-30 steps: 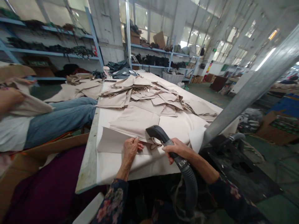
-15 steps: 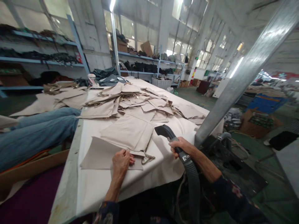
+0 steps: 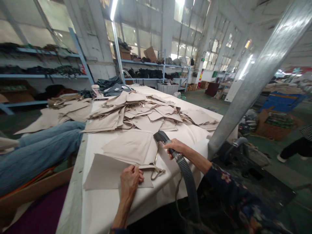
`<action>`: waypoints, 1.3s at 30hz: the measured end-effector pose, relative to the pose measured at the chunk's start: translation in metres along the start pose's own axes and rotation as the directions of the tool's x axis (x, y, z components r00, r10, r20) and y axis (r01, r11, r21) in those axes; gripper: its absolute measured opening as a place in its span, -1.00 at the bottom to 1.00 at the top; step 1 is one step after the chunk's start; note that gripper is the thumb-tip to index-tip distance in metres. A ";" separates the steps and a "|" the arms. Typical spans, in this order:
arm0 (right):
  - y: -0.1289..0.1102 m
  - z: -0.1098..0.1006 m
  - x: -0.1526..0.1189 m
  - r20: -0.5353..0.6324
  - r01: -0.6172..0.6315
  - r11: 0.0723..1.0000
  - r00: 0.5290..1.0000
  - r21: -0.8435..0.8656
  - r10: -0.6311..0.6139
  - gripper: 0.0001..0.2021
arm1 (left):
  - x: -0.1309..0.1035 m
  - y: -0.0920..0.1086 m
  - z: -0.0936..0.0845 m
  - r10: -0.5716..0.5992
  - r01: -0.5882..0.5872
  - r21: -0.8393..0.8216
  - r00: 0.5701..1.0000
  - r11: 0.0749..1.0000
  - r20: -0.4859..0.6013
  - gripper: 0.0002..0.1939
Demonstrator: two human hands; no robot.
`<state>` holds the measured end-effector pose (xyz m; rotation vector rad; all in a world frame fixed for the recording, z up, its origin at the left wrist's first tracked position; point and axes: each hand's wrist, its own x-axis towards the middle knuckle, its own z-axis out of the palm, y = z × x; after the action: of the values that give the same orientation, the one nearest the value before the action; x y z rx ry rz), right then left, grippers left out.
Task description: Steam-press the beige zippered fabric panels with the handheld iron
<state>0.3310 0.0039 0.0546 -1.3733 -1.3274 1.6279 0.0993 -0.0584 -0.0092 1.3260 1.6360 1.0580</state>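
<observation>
A beige fabric piece (image 3: pixel 131 146) lies near the front of the white-covered table, with a metal clasp (image 3: pixel 158 172) at its lower right corner. My left hand (image 3: pixel 131 180) is closed on its lower edge, over a flat beige panel (image 3: pixel 104 174) that spreads to the left. My right hand (image 3: pixel 175 149) is wrapped round the black nozzle (image 3: pixel 162 137) of a ribbed hose (image 3: pixel 188 182). The nozzle's tip is at the fabric piece's upper right edge. Farther back lies a heap of similar beige pieces (image 3: pixel 146 110).
A slanted metal post (image 3: pixel 243 87) rises at the table's right side. Someone's legs in jeans (image 3: pixel 48 143) reach to the left edge, beside more beige pieces (image 3: pixel 70 109). Black equipment (image 3: pixel 253 175) stands at the lower right. Loaded shelves (image 3: pixel 146 63) line the wall.
My right hand has moved left with the nozzle, bringing its tip to the fabric piece's edge. My left hand keeps its hold. The view has tilted up slightly.
</observation>
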 end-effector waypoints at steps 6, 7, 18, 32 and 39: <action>-0.016 0.011 0.033 -0.018 -0.005 0.999 1.000 -0.035 0.004 -0.84 | -0.002 0.008 -0.001 -0.030 0.030 0.011 1.000 0.999 0.008 -0.65; -0.018 0.012 0.037 -0.016 -0.006 0.999 1.000 -0.035 0.006 -0.84 | -0.003 0.008 -0.001 -0.038 0.038 0.006 0.999 0.999 0.008 -0.65; -0.042 -0.013 0.017 -0.086 -0.002 0.996 0.996 -0.090 -0.005 -0.81 | -0.003 0.011 -0.002 -0.025 0.025 -0.016 1.000 1.000 -0.015 -0.71; -0.037 0.009 0.027 -0.107 -0.054 0.993 0.993 -0.105 0.042 -0.84 | -0.002 0.006 -0.001 0.008 -0.009 -0.021 1.000 1.000 -0.020 -0.71; -0.032 -0.015 -0.016 -0.094 -0.040 0.995 0.995 -0.096 0.031 -0.79 | -0.002 0.006 0.001 -0.001 -0.001 -0.096 1.000 0.995 -0.027 -0.71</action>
<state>0.3454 0.0041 0.0905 -1.5196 -1.3501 1.5205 0.1026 -0.0597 -0.0042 1.2538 1.5842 1.1445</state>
